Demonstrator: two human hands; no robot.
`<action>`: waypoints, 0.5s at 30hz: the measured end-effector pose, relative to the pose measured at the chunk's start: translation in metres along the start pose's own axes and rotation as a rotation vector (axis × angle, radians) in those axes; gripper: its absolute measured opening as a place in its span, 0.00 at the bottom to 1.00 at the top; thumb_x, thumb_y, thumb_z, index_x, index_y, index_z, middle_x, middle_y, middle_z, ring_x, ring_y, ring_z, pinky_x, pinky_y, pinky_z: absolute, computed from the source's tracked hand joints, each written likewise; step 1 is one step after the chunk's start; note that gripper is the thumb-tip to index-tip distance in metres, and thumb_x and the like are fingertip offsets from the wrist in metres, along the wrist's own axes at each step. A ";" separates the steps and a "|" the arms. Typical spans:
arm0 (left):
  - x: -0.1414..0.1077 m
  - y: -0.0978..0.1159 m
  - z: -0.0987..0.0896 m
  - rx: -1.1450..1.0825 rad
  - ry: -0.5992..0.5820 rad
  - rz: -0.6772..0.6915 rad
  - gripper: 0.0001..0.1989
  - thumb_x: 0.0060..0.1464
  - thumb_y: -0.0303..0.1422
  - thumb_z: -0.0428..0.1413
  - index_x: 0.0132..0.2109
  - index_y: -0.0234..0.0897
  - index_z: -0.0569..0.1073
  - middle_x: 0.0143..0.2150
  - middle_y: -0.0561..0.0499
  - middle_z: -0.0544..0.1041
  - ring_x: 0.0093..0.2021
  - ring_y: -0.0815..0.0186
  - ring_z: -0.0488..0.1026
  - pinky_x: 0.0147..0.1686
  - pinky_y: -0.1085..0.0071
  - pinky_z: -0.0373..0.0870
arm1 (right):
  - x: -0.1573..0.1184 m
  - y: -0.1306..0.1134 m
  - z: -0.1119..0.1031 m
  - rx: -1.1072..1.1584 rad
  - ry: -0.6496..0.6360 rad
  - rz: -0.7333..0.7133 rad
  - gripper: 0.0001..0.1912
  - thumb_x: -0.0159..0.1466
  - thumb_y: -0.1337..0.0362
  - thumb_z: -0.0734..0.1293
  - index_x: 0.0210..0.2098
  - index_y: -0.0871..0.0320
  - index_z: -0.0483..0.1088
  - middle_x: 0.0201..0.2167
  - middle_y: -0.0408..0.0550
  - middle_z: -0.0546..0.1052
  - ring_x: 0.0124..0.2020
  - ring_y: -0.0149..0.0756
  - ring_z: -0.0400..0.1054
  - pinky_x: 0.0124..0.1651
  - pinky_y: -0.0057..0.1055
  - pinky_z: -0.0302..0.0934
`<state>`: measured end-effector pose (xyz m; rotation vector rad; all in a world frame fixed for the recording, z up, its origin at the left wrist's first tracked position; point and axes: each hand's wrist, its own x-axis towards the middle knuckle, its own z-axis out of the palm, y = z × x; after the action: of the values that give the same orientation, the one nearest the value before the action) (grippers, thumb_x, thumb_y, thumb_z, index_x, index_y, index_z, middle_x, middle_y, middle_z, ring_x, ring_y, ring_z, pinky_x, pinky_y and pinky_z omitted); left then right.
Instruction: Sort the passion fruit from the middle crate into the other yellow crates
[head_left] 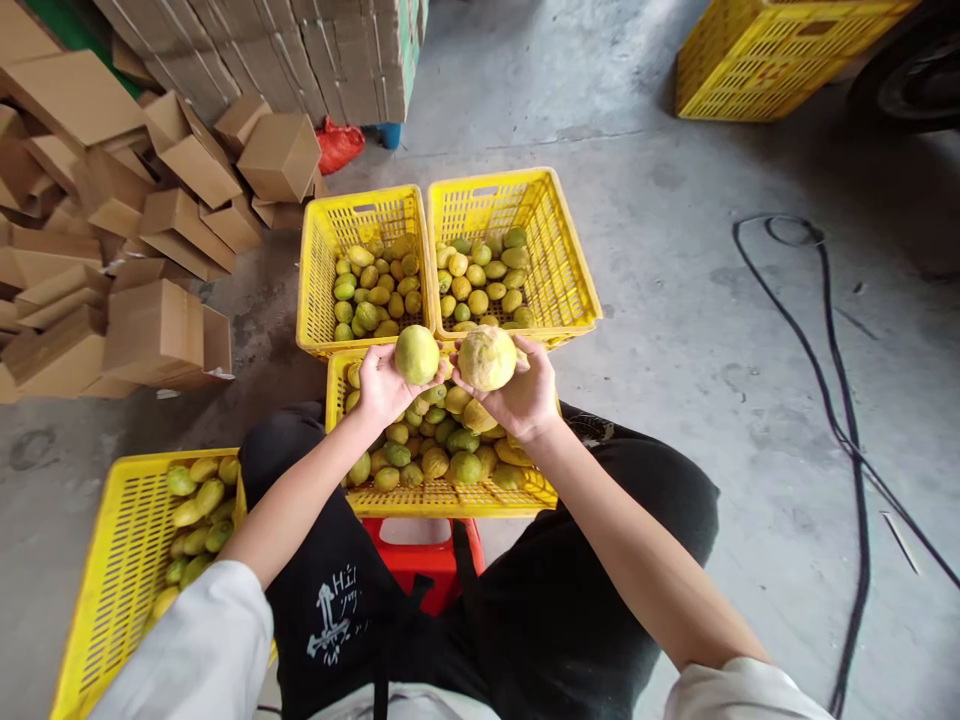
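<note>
My left hand holds a smooth, round yellow-green lemon, its fingers curled under and around the fruit. In my right hand is a larger, pale yellow lemon with rough, whitish patches on its skin. Both fruits are held up side by side, slightly apart. Below them, between my knees, stands a yellow crate full of green and yellow lemons. Beyond it are a left yellow crate and a right yellow crate, each with lemons in the bottom.
Another yellow crate of lemons stands at my left. Open cardboard boxes lie piled at the far left, near stacked cartons. A black cable runs over the floor at right. A yellow crate and wheel are behind.
</note>
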<state>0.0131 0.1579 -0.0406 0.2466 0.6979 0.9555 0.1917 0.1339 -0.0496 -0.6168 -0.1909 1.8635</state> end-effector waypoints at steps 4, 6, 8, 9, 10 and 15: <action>0.000 -0.001 -0.001 -0.019 0.033 0.076 0.15 0.55 0.35 0.45 0.42 0.33 0.72 0.41 0.42 0.79 0.46 0.54 0.77 0.40 0.60 0.76 | 0.000 -0.002 0.000 -0.003 -0.074 -0.040 0.17 0.54 0.57 0.66 0.41 0.56 0.71 0.41 0.52 0.80 0.51 0.51 0.72 0.50 0.51 0.71; -0.001 0.001 0.001 0.004 0.009 0.081 0.13 0.55 0.36 0.46 0.41 0.35 0.72 0.43 0.43 0.78 0.44 0.57 0.77 0.35 0.65 0.75 | 0.001 -0.002 0.000 -0.004 -0.097 -0.042 0.17 0.54 0.56 0.68 0.42 0.56 0.71 0.40 0.51 0.80 0.49 0.50 0.73 0.49 0.50 0.72; -0.002 0.002 0.003 0.031 -0.023 0.081 0.12 0.56 0.37 0.48 0.40 0.36 0.72 0.42 0.43 0.78 0.36 0.63 0.77 0.26 0.74 0.71 | 0.001 0.000 0.000 0.004 -0.117 -0.023 0.20 0.54 0.52 0.69 0.42 0.56 0.70 0.38 0.50 0.80 0.45 0.47 0.75 0.45 0.45 0.74; -0.003 0.003 0.005 0.042 -0.030 0.085 0.12 0.57 0.38 0.48 0.38 0.36 0.72 0.41 0.44 0.78 0.32 0.66 0.75 0.22 0.77 0.68 | 0.000 0.000 -0.001 0.014 -0.128 -0.008 0.22 0.55 0.49 0.70 0.43 0.56 0.70 0.37 0.49 0.80 0.43 0.44 0.75 0.43 0.41 0.75; -0.003 0.004 0.006 0.053 -0.026 0.088 0.12 0.56 0.39 0.49 0.37 0.36 0.72 0.39 0.45 0.77 0.29 0.68 0.73 0.19 0.79 0.64 | 0.000 0.001 -0.001 0.024 -0.141 0.007 0.23 0.55 0.48 0.70 0.44 0.55 0.70 0.37 0.48 0.80 0.40 0.42 0.76 0.40 0.38 0.76; -0.005 0.005 0.009 0.085 0.018 0.037 0.13 0.55 0.42 0.52 0.36 0.36 0.71 0.31 0.49 0.73 0.23 0.71 0.69 0.15 0.80 0.57 | 0.000 0.003 -0.002 0.051 -0.165 0.058 0.23 0.57 0.50 0.71 0.46 0.55 0.69 0.38 0.47 0.79 0.37 0.36 0.76 0.35 0.30 0.75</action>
<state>0.0139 0.1574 -0.0293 0.3272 0.7537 0.9650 0.1899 0.1327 -0.0526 -0.4377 -0.2341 1.9698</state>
